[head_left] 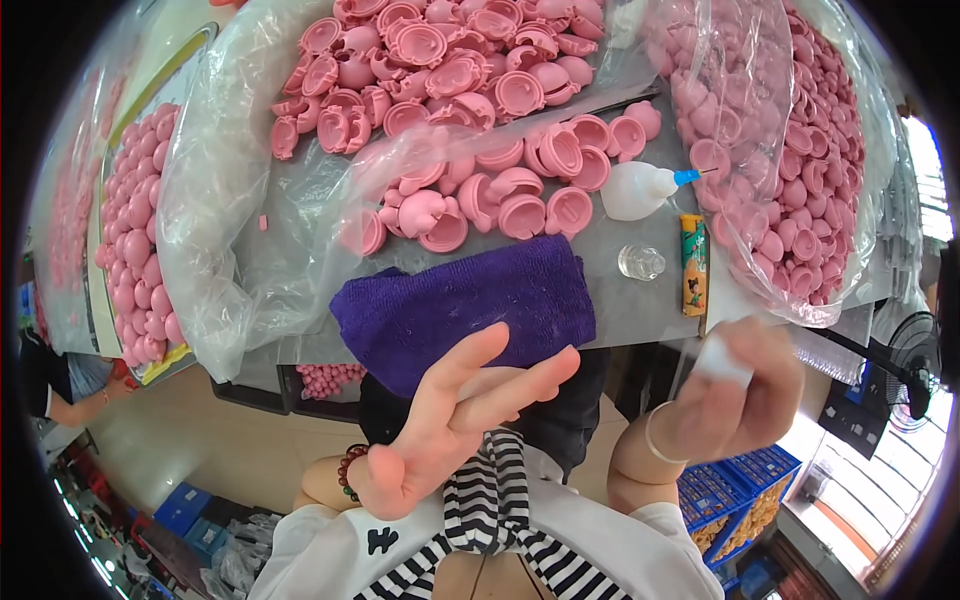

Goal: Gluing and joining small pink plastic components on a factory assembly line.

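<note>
My left hand (450,420) is raised in front of the purple towel (465,305), palm turned up and fingers spread, holding nothing. To the right, past the table's front edge, my right hand (750,390) is curled and smeared by motion. A small white piece (722,362) shows at its fingers, too blurred to name. Beyond the towel lie several loose pink rounded plastic shells (520,215). A white squeeze bottle (640,190) with a blue needle tip, a small clear glass jar (641,263) and a green and yellow lighter-shaped stick (694,265) stand or lie nearest my right hand.
A heap of pink shells (440,60) fills the back. Clear plastic bags (215,200) edge it, one full of shells at right (810,180). Pink balls (140,240) fill a tray at left. A black fan (910,365) stands at right, blue crates (740,480) below.
</note>
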Demonstrator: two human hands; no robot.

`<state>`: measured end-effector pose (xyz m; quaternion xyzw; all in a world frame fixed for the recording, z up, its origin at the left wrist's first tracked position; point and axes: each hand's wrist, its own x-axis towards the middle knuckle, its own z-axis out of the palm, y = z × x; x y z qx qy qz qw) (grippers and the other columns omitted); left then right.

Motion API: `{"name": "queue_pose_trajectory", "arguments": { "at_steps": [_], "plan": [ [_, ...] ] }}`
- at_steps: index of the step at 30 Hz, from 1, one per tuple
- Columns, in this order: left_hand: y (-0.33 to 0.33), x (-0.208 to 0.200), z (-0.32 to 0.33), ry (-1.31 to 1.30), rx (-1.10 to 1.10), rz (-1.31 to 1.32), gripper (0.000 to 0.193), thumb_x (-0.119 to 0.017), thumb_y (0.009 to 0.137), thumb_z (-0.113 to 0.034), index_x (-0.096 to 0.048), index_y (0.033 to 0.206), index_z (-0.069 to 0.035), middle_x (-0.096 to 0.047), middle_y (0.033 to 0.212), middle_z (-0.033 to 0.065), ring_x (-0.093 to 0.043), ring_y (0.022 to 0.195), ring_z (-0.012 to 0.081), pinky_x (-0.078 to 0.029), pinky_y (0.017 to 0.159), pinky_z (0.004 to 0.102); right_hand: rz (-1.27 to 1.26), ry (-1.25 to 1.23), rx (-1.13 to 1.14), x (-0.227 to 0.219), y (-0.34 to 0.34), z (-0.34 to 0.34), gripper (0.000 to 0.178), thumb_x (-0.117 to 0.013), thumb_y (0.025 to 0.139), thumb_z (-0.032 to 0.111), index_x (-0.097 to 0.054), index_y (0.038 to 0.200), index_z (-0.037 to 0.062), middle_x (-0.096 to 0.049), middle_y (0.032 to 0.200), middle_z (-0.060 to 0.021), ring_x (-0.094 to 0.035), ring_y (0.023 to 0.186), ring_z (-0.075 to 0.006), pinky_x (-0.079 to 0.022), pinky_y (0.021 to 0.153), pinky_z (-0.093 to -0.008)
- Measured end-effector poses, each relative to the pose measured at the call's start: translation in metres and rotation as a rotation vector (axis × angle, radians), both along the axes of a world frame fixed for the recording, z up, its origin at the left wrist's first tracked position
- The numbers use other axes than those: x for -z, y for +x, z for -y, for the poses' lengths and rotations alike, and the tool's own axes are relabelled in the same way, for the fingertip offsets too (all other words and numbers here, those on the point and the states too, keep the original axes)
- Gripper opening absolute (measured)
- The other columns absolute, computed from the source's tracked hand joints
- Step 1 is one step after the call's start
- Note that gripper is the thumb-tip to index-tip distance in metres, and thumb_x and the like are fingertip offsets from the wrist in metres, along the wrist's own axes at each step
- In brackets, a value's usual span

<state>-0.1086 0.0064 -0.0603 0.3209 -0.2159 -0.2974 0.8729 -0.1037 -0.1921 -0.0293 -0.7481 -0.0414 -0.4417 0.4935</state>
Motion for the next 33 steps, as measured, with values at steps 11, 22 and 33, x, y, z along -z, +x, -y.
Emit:
{"name": "queue_pose_trajectory", "arguments": {
  "at_steps": [11, 22, 33],
  "plan": [
    [0.000, 0.002, 0.000, 0.070, -0.017, 0.129, 0.094, -0.016, 0.080, -0.070, 0.007, 0.134, 0.004, -0.022, 0.133, 0.0342, -0.030, 0.123, 0.0273, -0.015, 0.102, 0.0365, -0.230, 0.026, -0.339, -0.004, -0.008, -0.014, 0.017, -0.070, 0.062, 0.004, -0.062, 0.077, 0.0018, -0.058, 0.060, -0.0048, -0.052, 0.046, -0.0142, -0.039, 0.042, -0.0229],
    [-0.001, 0.006, -0.001, 0.021, -0.048, 0.142, 0.095, -0.017, 0.079, -0.071, 0.007, 0.135, 0.003, -0.022, 0.134, 0.0336, -0.029, 0.124, 0.0283, -0.016, 0.103, 0.0381, -0.276, -0.091, -0.342, -0.007, -0.003, -0.019, 0.022, -0.070, 0.060, 0.000, -0.064, 0.080, 0.0030, -0.059, 0.061, -0.0032, -0.052, 0.046, -0.0137, -0.039, 0.041, -0.0225],
    [0.003, 0.001, -0.009, 0.146, -0.093, 0.204, 0.094, -0.025, 0.080, -0.069, -0.003, 0.135, 0.003, -0.024, 0.133, 0.0321, -0.032, 0.121, 0.0324, -0.019, 0.102, 0.0403, -0.101, 0.109, -0.170, 0.007, -0.004, -0.012, 0.019, -0.065, 0.074, 0.016, -0.058, 0.079, -0.0014, -0.058, 0.064, -0.0082, -0.051, 0.051, -0.0144, -0.039, 0.045, -0.0229]
  ]
}}
